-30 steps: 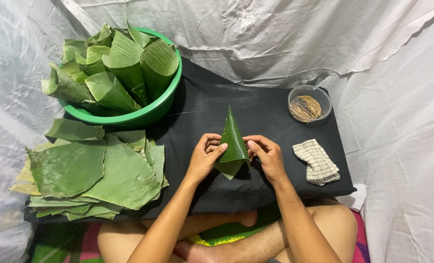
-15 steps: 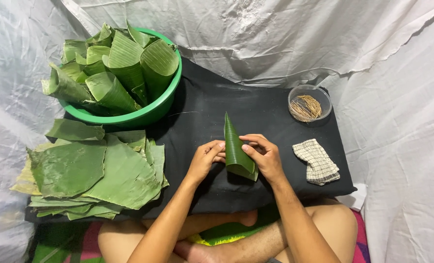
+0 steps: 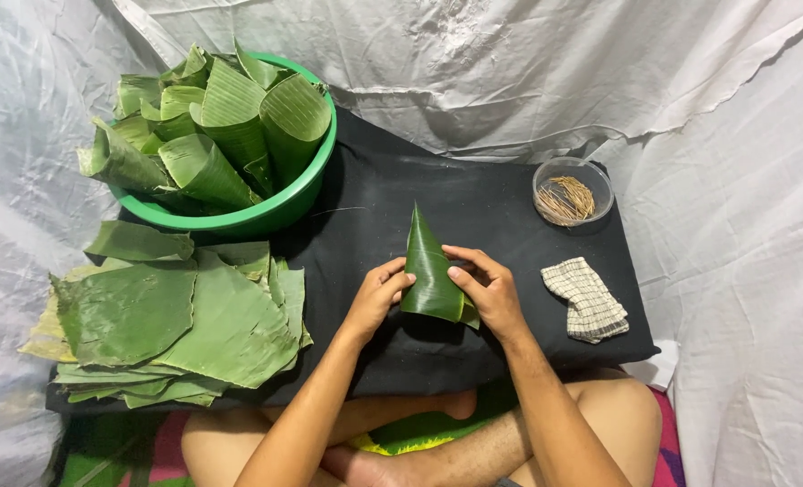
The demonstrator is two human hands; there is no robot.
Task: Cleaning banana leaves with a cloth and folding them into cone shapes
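Head view: a person sits before a black cloth (image 3: 509,207).
Leaf cone (image 3: 430,271): near the middle of the cloth, tip pointing away from the person.
Left hand (image 3: 379,298): grasping the left edge of the cone.
Right hand (image 3: 487,289): grasping the right side of the cone.
Green bowl (image 3: 284,207): far left, full of rolled leaves.
Flat leaves (image 3: 176,316): stacked at the left.
Small bowl (image 3: 573,191): far right, holding thin sticks.
Checked cloth (image 3: 586,299): just right of the right hand.

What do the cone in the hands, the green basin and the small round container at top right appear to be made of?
Cone: a rolled leaf, likely banana; waxy green with fine parallel ribs. Both hands, left hand and right hand, hold it.
Green basin: probably plastic; smooth, even colour, slight sheen on the rim.
Small round container: clear plastic or glass, hard to tell; thin tan sticks show through it.
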